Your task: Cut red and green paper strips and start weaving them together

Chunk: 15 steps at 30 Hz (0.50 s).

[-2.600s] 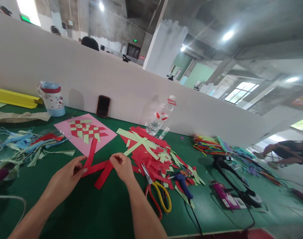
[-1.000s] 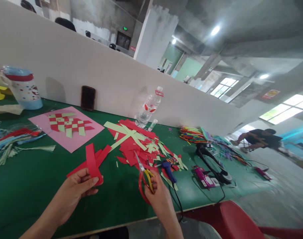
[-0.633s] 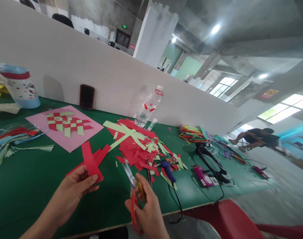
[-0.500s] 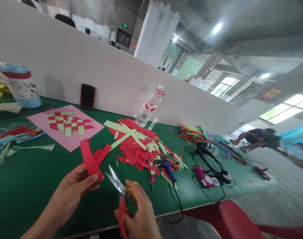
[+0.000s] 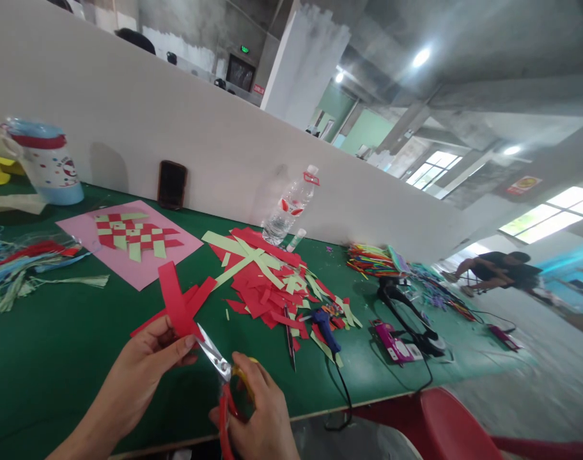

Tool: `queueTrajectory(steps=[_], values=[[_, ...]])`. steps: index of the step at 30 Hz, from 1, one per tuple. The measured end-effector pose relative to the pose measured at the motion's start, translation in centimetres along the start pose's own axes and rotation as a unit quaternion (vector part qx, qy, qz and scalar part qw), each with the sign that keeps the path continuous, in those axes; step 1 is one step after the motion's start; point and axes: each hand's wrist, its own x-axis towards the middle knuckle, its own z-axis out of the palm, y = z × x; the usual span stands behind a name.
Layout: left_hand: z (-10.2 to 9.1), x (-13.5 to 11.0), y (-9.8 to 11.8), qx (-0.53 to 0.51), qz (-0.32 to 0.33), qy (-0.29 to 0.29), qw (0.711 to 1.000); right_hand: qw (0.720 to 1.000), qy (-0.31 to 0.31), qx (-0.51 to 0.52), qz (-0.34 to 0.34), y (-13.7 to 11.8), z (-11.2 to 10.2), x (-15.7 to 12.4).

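Red paper strips (image 5: 173, 295), crossed over one another, are pinched between the thumb and fingers of my left hand (image 5: 152, 348). In my right hand (image 5: 260, 409) is a pair of scissors (image 5: 219, 363) with red and yellow handles, its blades pointing up and left. The blade tips meet the lower right edge of the red paper, near my left thumb. Behind my hands lies a heap of red and pale green paper scraps (image 5: 260, 291). A pink sheet (image 5: 140, 276) bearing a woven red and green paper fish (image 5: 135, 235) rests further left.
A glue gun (image 5: 326, 329) and a dark pen-like tool (image 5: 290, 338) lie right of the scraps. At the partition stand a water bottle (image 5: 291, 207), a phone (image 5: 171, 185) and a tumbler (image 5: 52, 166). Tassels (image 5: 37, 262) lie left. A red chair (image 5: 457, 425) is front right; a person (image 5: 497, 268) sits far right.
My right hand has moved the scissors left and slightly up to the red paper, and their blades have drawn closer together. The left hand keeps its pinch on the strips.
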Motion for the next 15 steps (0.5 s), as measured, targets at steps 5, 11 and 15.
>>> queueTrajectory(steps=[5, 11, 15], values=[[0.13, -0.02, 0.11, 0.008, 0.003, 0.001, 1.0, 1.0, -0.009, 0.001, -0.008, -0.6, -0.55, 0.17], [0.08, 0.0, 0.17, 0.01, -0.003, -0.003, 1.0, 1.0, -0.013, -0.003, -0.024, -0.66, -0.72, 0.22], [0.08, -0.03, 0.24, 0.009, -0.007, 0.001, 1.0, 0.999, -0.021, -0.002, -0.029, -0.57, -0.87, 0.21]])
